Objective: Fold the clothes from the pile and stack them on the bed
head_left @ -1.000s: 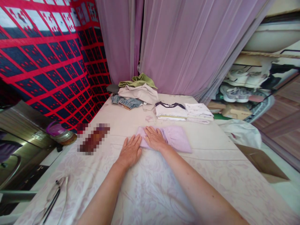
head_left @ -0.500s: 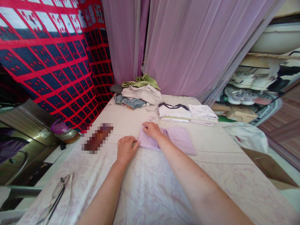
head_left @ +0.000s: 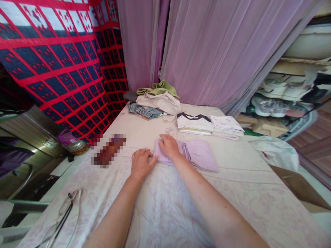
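A folded lilac ribbed garment (head_left: 203, 156) lies on the cloth-covered surface in front of me, a gathered edge running across its middle. My right hand (head_left: 168, 146) rests palm down on its left part, fingers stretched toward the far edge. Beside the garment's left edge is my left hand (head_left: 141, 161). Its fingers bend loosely, and the thumb, apart from them, touches the near left corner. Beyond the garment sits a folded white shirt with a dark collar (head_left: 194, 121), on other folded cloth. To its right is a stack of folded white clothes (head_left: 225, 124).
A loose heap of clothes (head_left: 157, 101) lies at the far left, before a purple curtain (head_left: 207, 51). Eyeglasses (head_left: 63, 210) lie near left, and a blurred-out item (head_left: 108, 151) lies left of my hands. Shoes (head_left: 270, 105) stand on a rack at right.
My right hand has flattened onto the garment from a more curled pose at its far left edge. My left hand stays by the left edge. The view has shifted slightly.
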{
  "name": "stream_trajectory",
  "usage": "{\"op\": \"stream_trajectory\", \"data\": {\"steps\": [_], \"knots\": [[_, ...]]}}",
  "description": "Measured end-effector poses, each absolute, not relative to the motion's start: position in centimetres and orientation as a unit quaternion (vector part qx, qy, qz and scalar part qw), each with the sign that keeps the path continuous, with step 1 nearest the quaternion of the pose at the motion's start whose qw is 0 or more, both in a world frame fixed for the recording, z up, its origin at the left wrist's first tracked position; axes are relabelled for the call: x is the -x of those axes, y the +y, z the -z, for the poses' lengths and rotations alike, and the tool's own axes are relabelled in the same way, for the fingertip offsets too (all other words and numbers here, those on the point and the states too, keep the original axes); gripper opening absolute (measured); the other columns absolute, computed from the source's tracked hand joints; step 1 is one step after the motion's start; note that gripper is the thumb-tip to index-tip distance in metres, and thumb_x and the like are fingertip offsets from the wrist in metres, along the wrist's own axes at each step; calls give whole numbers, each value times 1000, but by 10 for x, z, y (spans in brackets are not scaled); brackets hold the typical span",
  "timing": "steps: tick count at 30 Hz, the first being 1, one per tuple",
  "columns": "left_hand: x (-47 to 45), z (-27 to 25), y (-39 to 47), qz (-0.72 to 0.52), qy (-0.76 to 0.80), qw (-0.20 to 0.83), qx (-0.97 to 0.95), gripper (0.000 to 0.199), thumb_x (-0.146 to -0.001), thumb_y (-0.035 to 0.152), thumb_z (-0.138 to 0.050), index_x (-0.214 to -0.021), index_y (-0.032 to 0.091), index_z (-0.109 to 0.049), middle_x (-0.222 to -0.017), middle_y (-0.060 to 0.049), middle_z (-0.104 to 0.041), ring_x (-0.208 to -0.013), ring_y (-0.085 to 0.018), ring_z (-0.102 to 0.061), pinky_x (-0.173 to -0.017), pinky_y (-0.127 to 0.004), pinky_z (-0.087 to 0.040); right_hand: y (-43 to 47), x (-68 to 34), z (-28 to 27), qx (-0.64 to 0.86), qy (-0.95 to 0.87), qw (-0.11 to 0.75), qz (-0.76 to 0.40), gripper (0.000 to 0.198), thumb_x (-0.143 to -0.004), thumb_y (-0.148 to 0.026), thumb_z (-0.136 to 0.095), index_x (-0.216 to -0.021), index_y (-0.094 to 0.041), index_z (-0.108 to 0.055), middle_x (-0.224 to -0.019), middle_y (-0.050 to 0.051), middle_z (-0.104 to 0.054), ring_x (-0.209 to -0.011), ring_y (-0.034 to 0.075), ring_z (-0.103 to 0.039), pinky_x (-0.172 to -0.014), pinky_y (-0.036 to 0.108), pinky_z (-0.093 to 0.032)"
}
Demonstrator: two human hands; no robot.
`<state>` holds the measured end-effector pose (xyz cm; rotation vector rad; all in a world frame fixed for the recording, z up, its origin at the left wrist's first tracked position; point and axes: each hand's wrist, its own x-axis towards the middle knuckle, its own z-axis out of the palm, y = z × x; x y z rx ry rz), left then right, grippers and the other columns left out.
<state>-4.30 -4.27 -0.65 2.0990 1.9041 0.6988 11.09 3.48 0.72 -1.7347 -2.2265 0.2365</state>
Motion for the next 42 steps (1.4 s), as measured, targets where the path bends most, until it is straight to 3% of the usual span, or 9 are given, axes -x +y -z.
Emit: {"op": "stream_trajectory", "data": {"steps": [6,13,23,27,30,34,36,38,42], "knots": [[49,8,-42,-205,634,133,-734,25,-75,40,-67,-94,24,-64,-121,-5,-62,-118,-25,-50,-103,-43,-29,25,-136,-15,630,-769,72,-83,34,-93,-38,-42,-117,-23,-60,-115,8,-66,-106,21,-59,-88,32,-42],[54,10,-39,-208,624,143,-740,20,-76,35,-65,-93,25,-64,-121,-4,-63,-117,-23,-52,-104,-42,-30,18,-139,-24,648,-754,49,-98,35,-92,-41,-43,-121,-28,-58,-110,6,-70,-103,20,-63,-84,31,-44],[47,9,-41,-231,633,126,-728,27,-85,47,-56,-87,23,-69,-118,-6,-65,-114,-24,-54,-102,-43,-33,15,-149,-5,597,-787,135,-74,37,-93,-38,-45,-124,-24,-56,-121,7,-64,-110,20,-57,-93,32,-40],[39,10,-41,-232,657,118,-707,21,-80,42,-62,-78,22,-68,-119,-7,-64,-114,-25,-54,-103,-44,-31,4,-141,-6,582,-797,155,-37,43,-94,-34,-40,-134,-22,-49,-140,11,-49,-130,22,-40,-108,41,-27],[35,10,-41,-249,662,131,-694,15,-79,36,-62,-73,22,-66,-117,-6,-65,-114,-25,-54,-106,-46,-28,-5,-133,0,564,-814,115,-81,48,-97,-36,-31,-142,-22,-40,-151,8,-36,-140,22,-25,-113,47,-17],[31,8,-41,-286,654,165,-681,13,-79,31,-59,-71,22,-60,-100,-3,-70,-103,-21,-59,-101,-41,-33,-11,-129,0,558,-817,76,-125,50,-97,-39,-27,-143,-20,-39,-153,8,-30,-142,23,-21,-113,50,-15],[30,7,-41,-305,647,205,-668,14,-80,33,-57,-72,22,-58,-83,0,-69,-87,-18,-62,-89,-35,-42,-12,-130,-8,567,-810,100,-112,47,-97,-37,-29,-137,-19,-48,-151,8,-35,-140,23,-27,-113,46,-19],[26,9,-42,-336,638,256,-644,17,-81,37,-54,-74,22,-55,-70,4,-63,-71,-15,-60,-73,-28,-44,-13,-133,-20,597,-785,133,-99,44,-97,-35,-29,-123,-19,-61,-140,10,-50,-131,21,-42,-108,38,-29],[13,10,-42,-430,586,337,-599,19,-79,39,-54,-73,21,-50,-70,5,-62,-68,-12,-59,-63,-22,-43,-8,-142,-44,644,-725,121,-212,58,-98,-47,-21,-92,-19,-72,-97,10,-73,-92,19,-66,-85,29,-47]]}}
